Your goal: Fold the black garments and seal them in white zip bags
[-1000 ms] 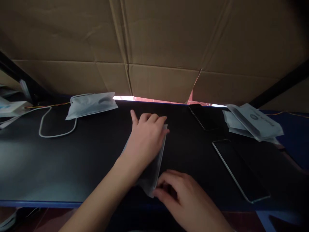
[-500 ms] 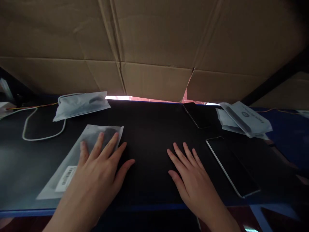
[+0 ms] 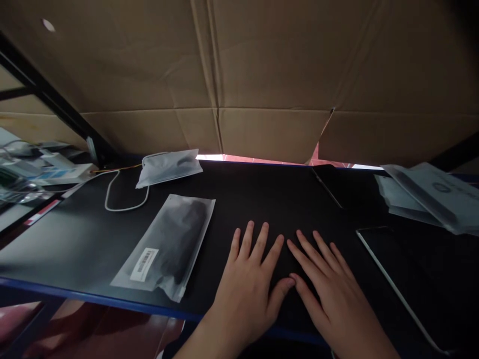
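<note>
My left hand (image 3: 249, 279) lies palm down on the black table (image 3: 262, 194), fingers spread and holding nothing. Beside it, my right hand (image 3: 331, 284) rests flat in the same way, the two thumbs almost touching. Left of my left hand lies a frosted zip bag (image 3: 159, 234) with a dark item inside and a white barcode label (image 3: 144, 265). To the right of my right hand is a large dark phone (image 3: 415, 279) with a light edge. Another dark phone (image 3: 346, 187) lies farther back.
Frosted pouches (image 3: 430, 194) are at the back right. Another pouch (image 3: 170, 167) and a white cable (image 3: 125, 208) lie at the back left. Cardboard (image 3: 262, 60) stands behind the table. A white box (image 3: 67, 174) and clutter sit at the far left.
My left hand has come off the barcode bag and now rests on the table close to my right hand. The view has turned left, so more of the far left shows.
</note>
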`<state>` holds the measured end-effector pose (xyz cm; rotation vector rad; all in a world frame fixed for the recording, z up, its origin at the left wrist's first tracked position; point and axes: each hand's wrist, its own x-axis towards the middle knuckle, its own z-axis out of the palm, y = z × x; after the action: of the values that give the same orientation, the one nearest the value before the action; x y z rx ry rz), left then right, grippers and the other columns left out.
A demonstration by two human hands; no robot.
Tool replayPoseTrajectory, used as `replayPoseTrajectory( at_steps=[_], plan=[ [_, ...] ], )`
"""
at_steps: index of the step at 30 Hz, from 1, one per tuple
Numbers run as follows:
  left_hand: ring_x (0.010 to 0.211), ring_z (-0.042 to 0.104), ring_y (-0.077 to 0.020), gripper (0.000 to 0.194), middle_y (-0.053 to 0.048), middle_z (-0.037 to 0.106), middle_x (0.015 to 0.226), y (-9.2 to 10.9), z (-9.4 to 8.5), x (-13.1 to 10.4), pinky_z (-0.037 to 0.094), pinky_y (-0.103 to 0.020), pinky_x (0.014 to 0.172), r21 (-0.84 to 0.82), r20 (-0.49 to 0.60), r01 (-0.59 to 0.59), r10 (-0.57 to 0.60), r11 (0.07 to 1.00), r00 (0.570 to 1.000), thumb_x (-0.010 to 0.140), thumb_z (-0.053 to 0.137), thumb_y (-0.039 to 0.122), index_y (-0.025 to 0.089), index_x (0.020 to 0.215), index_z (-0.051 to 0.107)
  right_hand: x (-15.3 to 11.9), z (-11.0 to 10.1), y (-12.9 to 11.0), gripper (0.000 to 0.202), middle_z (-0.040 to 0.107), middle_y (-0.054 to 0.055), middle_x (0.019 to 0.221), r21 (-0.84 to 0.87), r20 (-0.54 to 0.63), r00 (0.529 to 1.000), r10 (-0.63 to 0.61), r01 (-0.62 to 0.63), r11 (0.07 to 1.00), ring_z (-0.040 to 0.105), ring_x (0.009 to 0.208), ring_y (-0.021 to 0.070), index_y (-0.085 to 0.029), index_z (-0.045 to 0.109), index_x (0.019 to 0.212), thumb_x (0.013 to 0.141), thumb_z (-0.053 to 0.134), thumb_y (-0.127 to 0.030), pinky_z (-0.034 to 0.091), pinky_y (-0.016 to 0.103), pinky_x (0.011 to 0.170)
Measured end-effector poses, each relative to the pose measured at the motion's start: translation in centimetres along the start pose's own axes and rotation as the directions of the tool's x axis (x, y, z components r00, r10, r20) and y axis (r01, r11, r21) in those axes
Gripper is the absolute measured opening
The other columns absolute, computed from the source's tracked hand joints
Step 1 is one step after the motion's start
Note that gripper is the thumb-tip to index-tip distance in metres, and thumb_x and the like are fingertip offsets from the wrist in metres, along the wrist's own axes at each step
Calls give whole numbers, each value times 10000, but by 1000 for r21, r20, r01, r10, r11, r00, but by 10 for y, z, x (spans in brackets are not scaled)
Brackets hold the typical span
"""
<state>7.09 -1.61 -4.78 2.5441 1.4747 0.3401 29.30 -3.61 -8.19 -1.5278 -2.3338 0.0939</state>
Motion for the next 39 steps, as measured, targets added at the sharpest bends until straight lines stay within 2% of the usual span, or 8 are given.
replayPoseTrajectory(
  at_steps=[10,14,20,23,28,32,36,39],
  plan=[
    [1633,387,-434,583,-109,455,1753,-17,-21,-9,421,-767,1233,16,-59,-29,30,999,998,1105,571,425,288,1666,486,2,-5,-4,593,409,4,1775,26,2,1000,29,-29,999,323,1673,369,-356,374,1725,1150,497,-436,383,771,1281],
    [1644,311,-524,574,-115,483,1739,-66,-52,-29,304,-921,1177,160,-277,227,-177,961,945,1092,528,509,319,1634,524,4,-10,-7,575,379,-14,1785,19,39,997,65,-66,998,311,1678,358,-350,410,1709,1154,491,-476,372,747,1300],
    [1578,357,-632,734,-242,319,1796,-121,-52,-49,510,-855,1028,235,-155,503,-479,832,864,1084,504,579,233,1724,406,4,-11,-6,561,383,-44,1778,33,46,995,93,-94,995,315,1677,346,-374,440,1691,1148,495,-505,385,727,1304],
    [1564,451,-549,616,-175,374,1789,-111,-55,-44,564,-764,1059,203,-176,462,-432,863,885,1104,444,523,267,1659,516,4,-11,-6,553,399,-42,1772,51,46,994,99,-102,993,316,1676,349,-373,462,1680,1144,506,-502,379,729,1307],
    [1520,544,-449,567,-128,491,1731,-48,-69,-21,580,-708,1110,139,-354,250,-187,958,916,1089,470,488,267,1601,572,5,-14,-7,534,423,-21,1764,54,32,996,89,-90,994,335,1670,351,-346,497,1662,1143,514,-469,383,733,1301],
    [1525,532,-477,555,-140,519,1711,-4,-42,-3,635,-727,1006,165,-338,139,-76,977,938,1086,516,428,227,1601,561,6,-14,-6,519,449,6,1754,60,7,997,72,-72,996,357,1661,355,-325,525,1646,1137,535,-424,369,735,1305],
    [1589,362,-591,621,-224,437,1738,6,-17,-4,497,-907,1026,218,-304,69,0,973,953,1109,530,430,94,1631,491,6,-14,-7,512,483,26,1736,76,0,997,73,-72,994,372,1654,361,-320,537,1637,1133,546,-411,382,739,1293],
    [1648,348,-432,586,-141,407,1771,-5,-31,-18,503,-752,1163,163,-268,-113,154,980,951,1106,482,254,137,1677,425,6,-13,-8,502,506,24,1725,88,-10,997,73,-72,993,364,1659,353,-323,545,1627,1131,552,-403,370,732,1303]
  ],
)
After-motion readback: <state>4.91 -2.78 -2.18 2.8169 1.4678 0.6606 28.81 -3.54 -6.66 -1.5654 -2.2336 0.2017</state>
